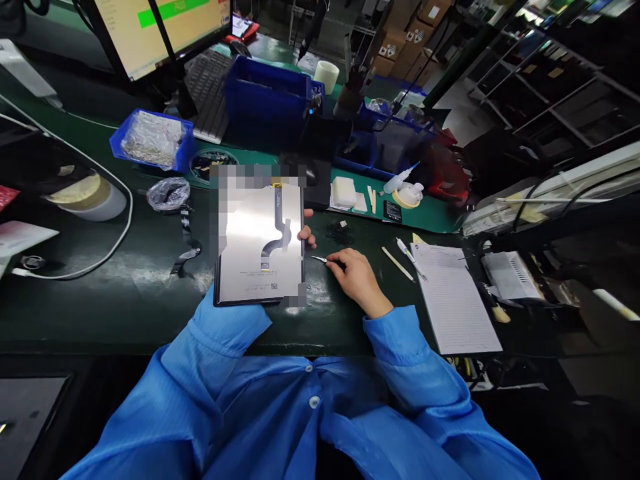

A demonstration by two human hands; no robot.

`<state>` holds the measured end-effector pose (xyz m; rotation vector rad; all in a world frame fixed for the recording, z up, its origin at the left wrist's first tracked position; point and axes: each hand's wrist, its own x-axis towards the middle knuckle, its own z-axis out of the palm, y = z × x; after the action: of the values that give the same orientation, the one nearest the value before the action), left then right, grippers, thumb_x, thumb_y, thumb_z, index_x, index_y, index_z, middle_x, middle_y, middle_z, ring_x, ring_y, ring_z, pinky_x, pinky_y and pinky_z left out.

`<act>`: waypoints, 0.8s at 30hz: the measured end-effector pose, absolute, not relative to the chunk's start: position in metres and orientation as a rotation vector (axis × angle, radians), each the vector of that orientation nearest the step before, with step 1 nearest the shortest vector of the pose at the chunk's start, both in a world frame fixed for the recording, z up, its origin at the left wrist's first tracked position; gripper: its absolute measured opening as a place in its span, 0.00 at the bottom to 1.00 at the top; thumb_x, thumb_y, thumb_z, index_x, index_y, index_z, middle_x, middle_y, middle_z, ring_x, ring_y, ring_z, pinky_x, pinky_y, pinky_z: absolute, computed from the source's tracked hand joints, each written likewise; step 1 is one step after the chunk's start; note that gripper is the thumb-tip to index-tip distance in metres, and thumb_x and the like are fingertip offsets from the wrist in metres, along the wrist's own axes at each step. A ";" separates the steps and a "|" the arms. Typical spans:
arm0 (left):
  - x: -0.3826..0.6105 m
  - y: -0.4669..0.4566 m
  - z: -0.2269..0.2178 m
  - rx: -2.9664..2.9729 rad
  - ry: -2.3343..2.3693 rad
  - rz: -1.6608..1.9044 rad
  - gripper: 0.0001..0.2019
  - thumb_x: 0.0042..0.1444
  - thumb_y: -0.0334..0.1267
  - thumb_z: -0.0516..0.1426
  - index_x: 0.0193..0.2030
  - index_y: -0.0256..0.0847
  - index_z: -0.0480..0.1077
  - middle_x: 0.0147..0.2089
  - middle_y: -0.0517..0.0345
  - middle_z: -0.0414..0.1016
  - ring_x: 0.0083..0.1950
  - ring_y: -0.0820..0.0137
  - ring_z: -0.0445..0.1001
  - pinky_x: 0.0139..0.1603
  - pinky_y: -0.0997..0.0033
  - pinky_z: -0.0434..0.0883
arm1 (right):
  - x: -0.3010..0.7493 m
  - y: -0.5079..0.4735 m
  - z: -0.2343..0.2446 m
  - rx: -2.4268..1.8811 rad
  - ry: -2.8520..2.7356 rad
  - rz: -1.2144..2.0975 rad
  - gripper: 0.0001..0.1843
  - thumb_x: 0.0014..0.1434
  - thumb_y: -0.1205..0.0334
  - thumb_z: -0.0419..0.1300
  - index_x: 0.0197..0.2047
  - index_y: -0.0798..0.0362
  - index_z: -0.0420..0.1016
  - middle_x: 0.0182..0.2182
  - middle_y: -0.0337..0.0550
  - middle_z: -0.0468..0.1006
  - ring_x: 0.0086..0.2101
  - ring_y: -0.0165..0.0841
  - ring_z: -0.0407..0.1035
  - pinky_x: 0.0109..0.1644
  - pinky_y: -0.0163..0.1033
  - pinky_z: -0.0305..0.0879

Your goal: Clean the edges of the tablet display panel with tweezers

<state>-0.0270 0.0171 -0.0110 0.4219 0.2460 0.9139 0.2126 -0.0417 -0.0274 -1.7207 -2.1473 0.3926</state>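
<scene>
A head-worn camera looks forward and down from close above a dark green workbench [135, 300], framing blue sleeves [400, 337] at bottom, left hand [307, 232] and right hand [357, 279] mid-frame, with a monitor [137, 43] and shelving [590, 65] farther off.

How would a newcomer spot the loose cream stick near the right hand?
On the dark table, find the lined paper beyond the person's right hand, rightward. The cream stick lies slanted between the two. It is thin and plain, unlike the white pen beside it, which partly overlaps the paper.
</scene>
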 end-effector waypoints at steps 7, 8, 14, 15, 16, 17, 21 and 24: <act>-0.022 0.014 -0.015 0.563 0.199 0.959 0.31 0.56 0.60 0.56 0.54 0.33 0.74 0.32 0.49 0.70 0.40 0.59 0.73 0.49 0.57 0.75 | 0.192 -0.040 -0.010 -1.510 -1.701 0.656 0.12 0.66 0.53 0.60 0.45 0.50 0.81 0.43 0.49 0.83 0.44 0.43 0.76 0.53 0.50 0.70; -0.022 0.016 -0.018 0.575 0.175 0.941 0.31 0.55 0.61 0.57 0.53 0.35 0.74 0.33 0.50 0.70 0.40 0.59 0.73 0.46 0.57 0.76 | 0.183 -0.039 -0.009 -1.424 -1.613 0.858 0.15 0.66 0.49 0.61 0.44 0.51 0.81 0.40 0.47 0.83 0.41 0.40 0.76 0.50 0.48 0.71; -0.027 0.016 -0.023 0.503 0.215 0.935 0.29 0.55 0.59 0.57 0.56 0.40 0.73 0.38 0.50 0.71 0.48 0.54 0.75 0.43 0.54 0.77 | 0.153 -0.036 -0.021 -1.151 -1.134 1.555 0.27 0.55 0.34 0.68 0.35 0.53 0.79 0.27 0.42 0.80 0.27 0.32 0.72 0.34 0.38 0.69; -0.027 0.015 -0.021 0.500 0.252 0.948 0.30 0.56 0.60 0.57 0.56 0.39 0.73 0.38 0.49 0.72 0.49 0.54 0.75 0.46 0.53 0.77 | 0.153 -0.037 -0.023 -1.132 -1.097 1.617 0.27 0.54 0.35 0.69 0.36 0.52 0.80 0.28 0.42 0.80 0.27 0.32 0.72 0.34 0.38 0.68; -0.026 0.013 -0.020 0.506 0.288 0.957 0.30 0.56 0.60 0.56 0.55 0.38 0.73 0.38 0.48 0.72 0.49 0.55 0.75 0.48 0.53 0.76 | 0.153 -0.038 -0.024 -1.117 -1.078 1.663 0.27 0.53 0.35 0.70 0.37 0.52 0.80 0.28 0.41 0.80 0.28 0.32 0.71 0.34 0.38 0.68; -0.025 0.012 -0.019 0.519 0.316 0.971 0.30 0.56 0.60 0.56 0.55 0.37 0.74 0.37 0.48 0.72 0.48 0.56 0.75 0.51 0.54 0.75 | 0.153 -0.039 -0.026 -1.106 -1.077 1.694 0.26 0.52 0.35 0.70 0.37 0.52 0.81 0.28 0.40 0.79 0.28 0.32 0.71 0.34 0.38 0.67; -0.019 0.012 -0.022 0.560 0.344 1.021 0.30 0.55 0.58 0.58 0.56 0.37 0.74 0.36 0.50 0.72 0.45 0.59 0.75 0.54 0.56 0.73 | 0.152 -0.045 -0.028 -1.106 -1.127 1.715 0.23 0.54 0.38 0.68 0.32 0.52 0.78 0.24 0.36 0.73 0.26 0.30 0.63 0.33 0.36 0.59; -0.016 0.014 -0.029 0.555 0.302 1.004 0.28 0.57 0.56 0.59 0.57 0.39 0.75 0.37 0.51 0.72 0.44 0.60 0.75 0.51 0.57 0.74 | 0.150 -0.046 -0.025 -1.133 -1.128 1.695 0.19 0.55 0.44 0.66 0.28 0.51 0.74 0.22 0.34 0.67 0.25 0.29 0.57 0.31 0.36 0.54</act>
<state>-0.0157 0.0138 -0.0292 0.5545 0.3022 1.0043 0.1500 -0.0458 -0.0253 -1.1331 -1.1276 1.6950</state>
